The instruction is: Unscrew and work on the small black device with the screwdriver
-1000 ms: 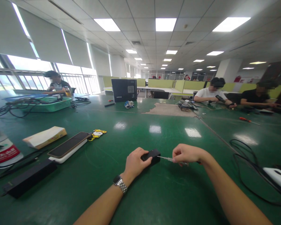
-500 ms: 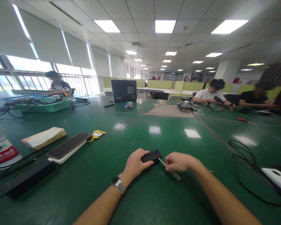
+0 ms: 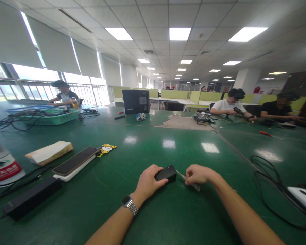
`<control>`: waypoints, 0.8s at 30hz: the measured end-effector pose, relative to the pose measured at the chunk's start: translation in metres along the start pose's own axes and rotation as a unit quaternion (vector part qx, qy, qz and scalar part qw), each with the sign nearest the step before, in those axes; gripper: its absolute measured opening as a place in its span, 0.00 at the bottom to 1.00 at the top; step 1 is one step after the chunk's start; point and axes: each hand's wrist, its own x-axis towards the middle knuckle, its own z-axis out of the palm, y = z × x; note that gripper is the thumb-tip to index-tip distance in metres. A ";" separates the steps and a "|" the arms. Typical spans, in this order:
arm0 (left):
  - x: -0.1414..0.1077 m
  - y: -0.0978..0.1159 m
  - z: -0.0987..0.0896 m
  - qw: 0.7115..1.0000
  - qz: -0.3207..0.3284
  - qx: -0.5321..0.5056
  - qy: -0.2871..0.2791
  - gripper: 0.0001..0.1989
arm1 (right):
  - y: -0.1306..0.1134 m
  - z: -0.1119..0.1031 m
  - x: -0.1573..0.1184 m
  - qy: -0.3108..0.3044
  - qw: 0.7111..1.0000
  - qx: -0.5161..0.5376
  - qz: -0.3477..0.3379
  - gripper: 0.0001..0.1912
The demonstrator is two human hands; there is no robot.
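Observation:
My left hand (image 3: 149,182), with a watch (image 3: 129,205) on its wrist, is wrapped round a small black box (image 3: 170,173) on the green tabletop (image 3: 132,224). The box's right end sticks out past my fingers. My right hand (image 3: 197,174) is closed on a slim screwdriver (image 3: 194,186) with a clear-looking handle. Its thin shaft slants up and left, and the tip is close to the box's right end. Whether the tip touches the box I cannot tell.
On the left lie a long black box (image 3: 32,197), a phone (image 3: 76,160), a tissue pack (image 3: 49,152) and a bottle (image 3: 3,166). Cables (image 3: 260,180) and a white device (image 3: 302,200) lie right. Co-workers sit across the table near a red screwdriver (image 3: 266,133).
My right hand has moved slightly right, drawing the screwdriver back from the box's end. The box has turned a little in my left hand. The view has tilted slightly upward.

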 end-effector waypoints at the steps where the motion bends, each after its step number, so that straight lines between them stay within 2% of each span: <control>1: 0.000 0.000 0.000 1.000 0.000 0.000 -0.001 0.16 | 0.012 -0.002 0.003 0.050 0.998 -0.004 0.048 0.09; 4: -0.001 0.001 0.000 1.000 -0.006 -0.004 -0.007 0.16 | 0.045 -0.006 0.009 0.120 0.986 -0.011 0.119 0.11; 7: -0.001 0.001 0.001 1.000 -0.018 -0.005 -0.019 0.16 | 0.069 -0.005 0.012 0.139 0.981 0.007 0.137 0.15; 11: 0.000 0.004 -0.005 0.999 -0.029 0.011 -0.041 0.17 | 0.081 -0.001 0.016 0.137 0.981 0.034 0.131 0.16; 14: -0.004 0.005 -0.019 0.996 -0.040 0.036 -0.070 0.17 | 0.083 0.001 0.018 0.133 0.982 0.052 0.127 0.16; 17: -0.016 -0.004 -0.045 0.991 -0.066 0.070 -0.097 0.18 | 0.084 0.001 0.018 0.130 0.982 0.064 0.125 0.16; 19: -0.030 -0.020 -0.068 0.985 -0.099 0.104 -0.092 0.18 | 0.084 0.001 0.017 0.135 0.981 0.065 0.123 0.16; 21: -0.049 -0.045 -0.096 0.977 -0.128 0.160 -0.056 0.20 | 0.084 0.001 0.017 0.141 0.980 0.064 0.124 0.16; 24: -0.082 -0.095 -0.143 0.958 -0.131 0.253 0.025 0.24 | 0.084 0.001 0.018 0.146 0.979 0.063 0.128 0.17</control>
